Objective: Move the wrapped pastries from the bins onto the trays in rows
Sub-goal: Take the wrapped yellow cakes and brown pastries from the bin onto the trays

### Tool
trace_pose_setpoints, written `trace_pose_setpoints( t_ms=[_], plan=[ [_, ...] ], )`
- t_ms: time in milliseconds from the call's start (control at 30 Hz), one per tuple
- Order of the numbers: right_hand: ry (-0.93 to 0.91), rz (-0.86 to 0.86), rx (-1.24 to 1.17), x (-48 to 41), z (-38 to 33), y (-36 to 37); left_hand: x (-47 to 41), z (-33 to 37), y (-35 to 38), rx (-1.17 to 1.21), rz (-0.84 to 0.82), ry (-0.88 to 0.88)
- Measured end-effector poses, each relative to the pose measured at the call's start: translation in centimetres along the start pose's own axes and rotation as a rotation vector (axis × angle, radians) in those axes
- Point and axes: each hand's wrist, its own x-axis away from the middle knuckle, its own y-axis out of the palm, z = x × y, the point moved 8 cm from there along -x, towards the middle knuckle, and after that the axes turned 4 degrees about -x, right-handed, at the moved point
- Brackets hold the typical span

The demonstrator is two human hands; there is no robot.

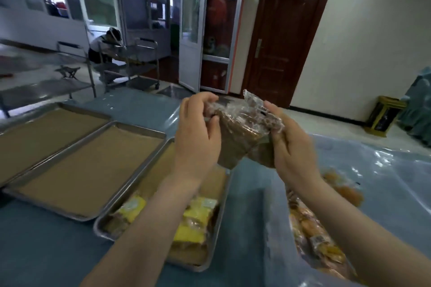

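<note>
Nearest to us, two bare forearms reach in from the near edge over the bench [46, 251], which is draped in blue cloth. Under the left forearm lies the near tray [102, 232], a metal one holding yellow-labelled pastries [198, 215] in clear wrap, side by side toward its near end. Brown paper lining shows at its far end. To its right, around the right forearm, a heap of wrapped pastries [300, 228] in orange and yellow lies on a clear plastic sheet [373, 170]. We cannot tell whether a bin holds them.

Above the far end of the near tray, lifted off the bench, both hands hold one brown pastry [240, 137] in crinkled clear wrap. The left hand [198, 140] grasps its upper left edge, fingers [200, 100] curled over the top and thumb on the near face. The right hand [289, 149] grasps its right side, thumb pressed on the wrapper and the other fingers wrapped behind, out of our sight. The loose end of the wrapper sticks up between the two hands.

Left of the near tray sit the middle tray [93, 165] and, beyond it, the far-left tray [46, 130], both lined with brown paper.

Farther off we see a metal trolley [130, 65], a person crouching [105, 51] behind it, an open glass door [192, 30], a dark wooden door [286, 37], and a gold and black floor bin [384, 116] by the right wall.
</note>
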Motion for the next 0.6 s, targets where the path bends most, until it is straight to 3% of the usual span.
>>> trace_pose_setpoints(
  t_ms=[300, 600],
  plan=[
    [0.048, -0.231, -0.159, 3.5, -12.8, 22.1, 3.5, -16.7, -23.0, -0.170, 0.038, -0.286],
    [0.254, -0.420, -0.295, 6.6, -15.9, 36.4, 6.7, -27.4, -35.3, -0.283, 0.087, -0.551]
  ],
)
